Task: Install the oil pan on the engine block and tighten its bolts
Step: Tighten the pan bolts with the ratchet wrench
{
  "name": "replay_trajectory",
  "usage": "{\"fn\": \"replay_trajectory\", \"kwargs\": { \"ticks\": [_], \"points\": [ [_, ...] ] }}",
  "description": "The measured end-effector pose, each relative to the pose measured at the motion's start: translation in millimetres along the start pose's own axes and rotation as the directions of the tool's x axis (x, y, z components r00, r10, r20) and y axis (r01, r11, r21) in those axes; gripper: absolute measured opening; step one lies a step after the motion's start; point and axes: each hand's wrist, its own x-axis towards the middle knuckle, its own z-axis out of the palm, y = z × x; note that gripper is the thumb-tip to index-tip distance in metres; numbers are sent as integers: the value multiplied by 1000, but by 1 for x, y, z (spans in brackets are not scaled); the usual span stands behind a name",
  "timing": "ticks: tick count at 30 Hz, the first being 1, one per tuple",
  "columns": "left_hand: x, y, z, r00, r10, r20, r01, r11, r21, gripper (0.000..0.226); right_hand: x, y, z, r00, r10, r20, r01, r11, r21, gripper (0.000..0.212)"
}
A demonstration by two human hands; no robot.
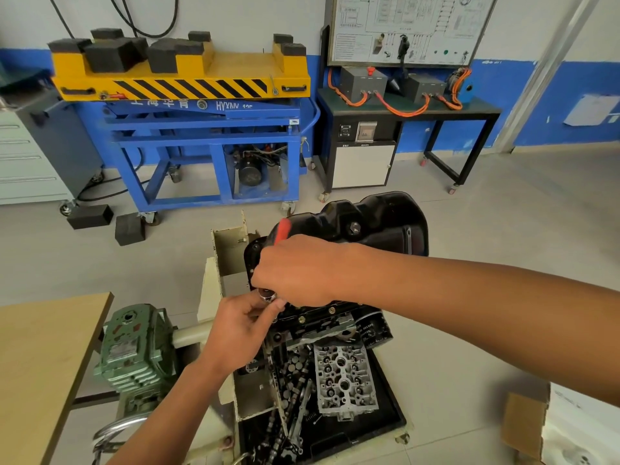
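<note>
My right hand (298, 270) grips the red-handled ratchet (282, 229). My left hand (240, 325) pinches the silver socket (266, 294) just under my right fingertips. The black oil pan (379, 216) lies beyond my knuckles, 2 flange bolts (332, 309) right of my fingertips.

A yellow-topped blue lift cart (204, 129) stands beside a black bench (483, 109) strung with orange cables (401, 112).

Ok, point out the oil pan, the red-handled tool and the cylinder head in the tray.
oil pan (385, 209): head view, on its glossy black upper wall.
red-handled tool (283, 229): head view, on the exposed red grip.
cylinder head (345, 380): head view, middle of its grey face.
</note>
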Motion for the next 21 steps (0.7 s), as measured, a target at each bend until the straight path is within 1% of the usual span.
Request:
{"fn": "replay_trajectory", "kwargs": {
  "ticks": [2, 3, 5, 9, 12, 14, 16, 17, 19, 21],
  "points": [
    [1, 5, 0, 1000, 10, 4, -10, 1000, -6, 17, -1, 2, -3, 999, 43, 11, -44, 997, 65, 28],
    [2, 6, 0, 1000, 20, -4, -20, 1000, -7, 15, -2, 3, -3, 998, 67, 9, -68, 993, 95, 32],
    [3, 8, 1, 1000, 18, -18, -18, 1000, 6, 24, -3, 3, -2, 993, 116, -16, -112, 984, 135, 43],
    [7, 6, 4, 999, -5, -34, 7, 999, 53, 36, -4, -2, 3, 961, 271, -61, -252, 944, 213, 44],
    [5, 2, 8, 998, -33, -55, 37, 997, 70, 41, -3, -6, 8, 917, 397, -38, -364, 873, 325, 44],
    [4, 2, 10, 997, -48, -68, 54, 994, 96, 37, -2, -9, 11, 886, 464, -12, -419, 809, 412, 42],
    [5, 5, 10, 997, -34, -70, 42, 992, 119, 24, -1, -10, 12, 866, 500, 3, -451, 778, 437, 39],
    [5, 6, 9, 997, -36, -68, 44, 992, 121, 22, 0, -10, 11, 863, 506, 8, -458, 775, 436, 38],
    [7, 9, 8, 998, -42, -56, 48, 992, 120, 25, 1, -9, 9, 865, 502, 15, -460, 779, 426, 39],
    [9, 10, 8, 999, -26, -36, 30, 993, 114, 38, 2, -7, 7, 875, 484, 13, -449, 801, 396, 40]
  ]
}}
